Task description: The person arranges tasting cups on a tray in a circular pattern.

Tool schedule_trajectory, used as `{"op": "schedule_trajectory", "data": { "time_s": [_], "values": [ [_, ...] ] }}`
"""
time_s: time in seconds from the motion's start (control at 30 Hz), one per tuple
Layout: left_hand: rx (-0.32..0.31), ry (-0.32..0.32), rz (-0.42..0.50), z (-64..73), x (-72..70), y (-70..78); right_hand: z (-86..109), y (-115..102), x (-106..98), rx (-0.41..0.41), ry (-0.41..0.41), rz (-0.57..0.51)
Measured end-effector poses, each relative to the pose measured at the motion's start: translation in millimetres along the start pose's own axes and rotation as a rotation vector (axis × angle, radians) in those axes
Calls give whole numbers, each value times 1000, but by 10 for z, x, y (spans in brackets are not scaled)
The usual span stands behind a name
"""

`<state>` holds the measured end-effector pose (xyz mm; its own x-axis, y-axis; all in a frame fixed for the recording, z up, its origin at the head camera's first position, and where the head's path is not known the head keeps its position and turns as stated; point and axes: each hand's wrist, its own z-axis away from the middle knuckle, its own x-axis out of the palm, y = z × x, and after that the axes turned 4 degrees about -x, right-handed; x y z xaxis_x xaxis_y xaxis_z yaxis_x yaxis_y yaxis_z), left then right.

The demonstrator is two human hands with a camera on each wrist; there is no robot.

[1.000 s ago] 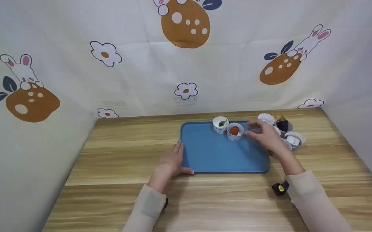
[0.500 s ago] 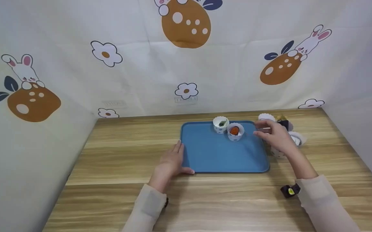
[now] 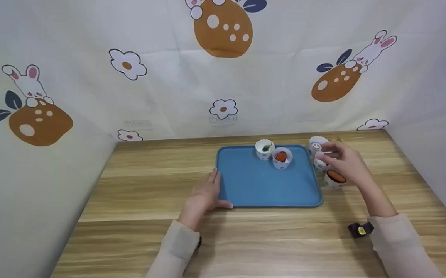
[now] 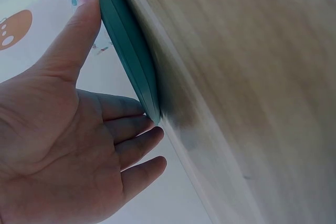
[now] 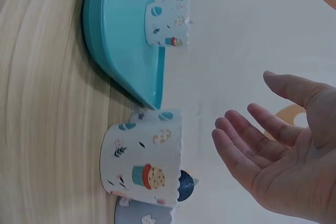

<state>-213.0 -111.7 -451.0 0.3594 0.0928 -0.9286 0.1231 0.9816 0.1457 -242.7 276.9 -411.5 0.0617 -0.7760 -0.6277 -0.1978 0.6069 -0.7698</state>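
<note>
My left hand lies at the near left corner of a blue tray, fingers straight along the left side and thumb at the front edge. In the left wrist view its fingertips meet the tray rim. On the tray's far part stand two patterned paper baking cups, one with a green-topped item inside, the other with a red-orange one. Over the cups right of the tray hovers my right hand, its fingers loosely bent with nothing between them. The right wrist view shows it apart from a paper cup.
Beside the tray's right edge, a cup contains an orange-brown item, and another cup stands behind; more are partly hidden by the right hand. A small dark piece with a yellow spot sits by the right sleeve. Patterned cloth walls enclose the wooden table.
My right hand has moved right, from beside the red-orange item's cup to above the cups off the tray, uncovering the orange-brown item. The left hand and tray stay in place.
</note>
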Motion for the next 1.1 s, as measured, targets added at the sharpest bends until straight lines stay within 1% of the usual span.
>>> {"op": "schedule_trajectory", "data": {
  "time_s": [0.2,0.27,0.53,0.8,0.93,1.1],
  "values": [
    [4,11,13,14,8,10,48,53,-126,-5,36,58],
    [6,13,11,17,8,9,64,76,-166,-5,53,62],
    [3,6,14,14,5,9,139,207,-301,23,138,22],
    [3,9,19,14,7,2,187,444,-402,11,235,41],
    [12,15,20,18,-1,5,207,579,-447,-3,251,15],
    [17,17,21,19,2,7,215,717,-483,-6,217,-15]
  ]
}}
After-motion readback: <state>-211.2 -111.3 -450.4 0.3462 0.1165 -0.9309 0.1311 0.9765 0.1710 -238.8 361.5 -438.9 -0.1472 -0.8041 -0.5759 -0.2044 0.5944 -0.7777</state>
